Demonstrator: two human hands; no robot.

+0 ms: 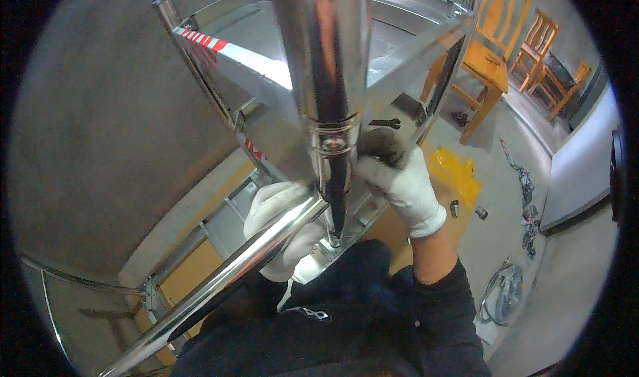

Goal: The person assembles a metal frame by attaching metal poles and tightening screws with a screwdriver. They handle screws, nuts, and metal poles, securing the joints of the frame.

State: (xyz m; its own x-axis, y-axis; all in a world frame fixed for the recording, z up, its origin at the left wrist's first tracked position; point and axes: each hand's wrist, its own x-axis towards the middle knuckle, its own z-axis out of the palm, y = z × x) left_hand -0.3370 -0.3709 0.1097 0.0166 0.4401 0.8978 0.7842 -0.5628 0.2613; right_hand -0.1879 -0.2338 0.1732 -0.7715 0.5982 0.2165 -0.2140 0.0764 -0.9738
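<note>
A thick chromed metal post [329, 77] rises close in front of me, with a ringed joint on its lower part. A shiny metal tube [219, 277] slants from the lower left up to this post, its upper end at the joint's foot. My left hand [279, 227], in a white glove, is closed around the tube near that end. On the post's right side is my right hand [406, 187], also gloved, its fingers curled in beside the joint. A dark grey, blurred shape [385, 144] shows at those fingers; I cannot tell what it is.
Behind the post stands a metal frame [256, 67] with red-and-white tape. A dark open-ended wrench [385, 123] shows beyond my right hand. Metal fittings [455, 208], yellow plastic [454, 170] and a coiled hose [504, 290] lie at right. Wooden chairs [486, 64] stand farther back.
</note>
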